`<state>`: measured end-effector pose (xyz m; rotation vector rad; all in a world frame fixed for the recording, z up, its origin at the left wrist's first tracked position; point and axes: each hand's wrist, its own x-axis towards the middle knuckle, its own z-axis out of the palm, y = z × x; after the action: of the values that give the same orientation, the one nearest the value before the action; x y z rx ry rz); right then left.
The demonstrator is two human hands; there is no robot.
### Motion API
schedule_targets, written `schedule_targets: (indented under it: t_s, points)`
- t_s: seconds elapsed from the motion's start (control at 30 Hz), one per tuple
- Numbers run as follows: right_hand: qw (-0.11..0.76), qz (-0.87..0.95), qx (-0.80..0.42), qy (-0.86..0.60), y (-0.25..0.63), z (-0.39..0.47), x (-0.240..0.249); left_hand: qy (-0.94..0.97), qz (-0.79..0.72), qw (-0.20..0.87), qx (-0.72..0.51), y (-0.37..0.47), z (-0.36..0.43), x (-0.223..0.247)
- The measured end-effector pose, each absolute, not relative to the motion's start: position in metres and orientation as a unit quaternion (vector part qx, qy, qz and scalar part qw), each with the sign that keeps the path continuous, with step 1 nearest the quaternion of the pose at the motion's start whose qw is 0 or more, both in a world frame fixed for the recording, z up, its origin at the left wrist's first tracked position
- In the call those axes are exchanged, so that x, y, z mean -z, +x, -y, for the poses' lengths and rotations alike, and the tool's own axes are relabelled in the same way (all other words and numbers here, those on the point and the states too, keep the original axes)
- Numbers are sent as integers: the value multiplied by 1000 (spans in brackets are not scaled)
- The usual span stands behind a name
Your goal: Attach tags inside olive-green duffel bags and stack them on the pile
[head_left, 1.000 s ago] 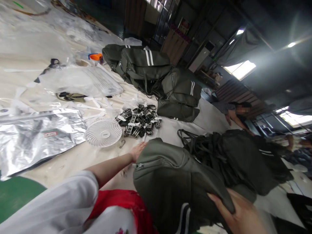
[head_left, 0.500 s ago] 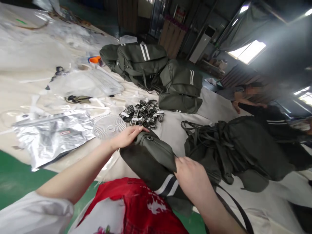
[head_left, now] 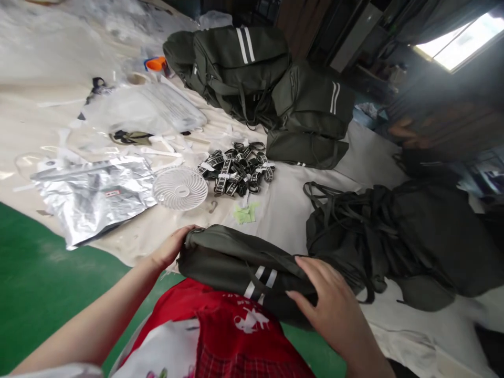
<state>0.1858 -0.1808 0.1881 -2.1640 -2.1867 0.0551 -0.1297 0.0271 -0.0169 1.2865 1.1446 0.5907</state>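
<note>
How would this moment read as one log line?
left hand: at one end of dark bag | right hand: fingers spread over its other end | beyond: white round grille, black straps

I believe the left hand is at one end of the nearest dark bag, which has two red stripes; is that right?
Not quite: the head view shows two white stripes on the nearest dark bag; the left hand is at one end.

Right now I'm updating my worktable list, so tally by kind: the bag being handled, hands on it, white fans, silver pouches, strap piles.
Handled bag: 1
Left hand and right hand: 2
White fan: 1
Silver pouch: 1
Strap pile: 1
Total: 6
</note>
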Motion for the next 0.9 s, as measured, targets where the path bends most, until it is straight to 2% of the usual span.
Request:
schedule_targets:
  t_s: [0.17, 0.27, 0.4, 0.47, 0.53, 0.63, 0.7, 0.77, 0.9]
  points:
    - [52, 645, -2, -762, 235, 204, -187, 610, -506, 553, -257, -117, -39, -7]
    - [102, 647, -1, -756, 243, 209, -199, 712, -460, 470, -247, -100, -46, -40]
    - [216, 610, 128, -752, 258, 185, -219, 845, -331, 383, -172, -63, -40, -87]
    - [229, 573, 166, -769, 272, 162, -220, 881, -264, 373, -121, -41, -30, -108]
    - [167, 529, 158, -817, 286, 142, -216, 898, -204, 381, -76, -19, -15, -124]
    - [-14, 432, 87, -897, 295, 130, -206, 902, -130, 409, -44, 6, 9, -135]
    - [-90, 398, 33, -913, 290, 135, -201, 905, -103, 408, -61, 14, 21, -132]
    - [-95, 434, -21, -896, 279, 147, -196, 911, -108, 389, -86, 17, 24, -125]
    - [-8, 584, -112, -804, 245, 172, -174, 923, -161, 348, -30, 14, 12, -110]
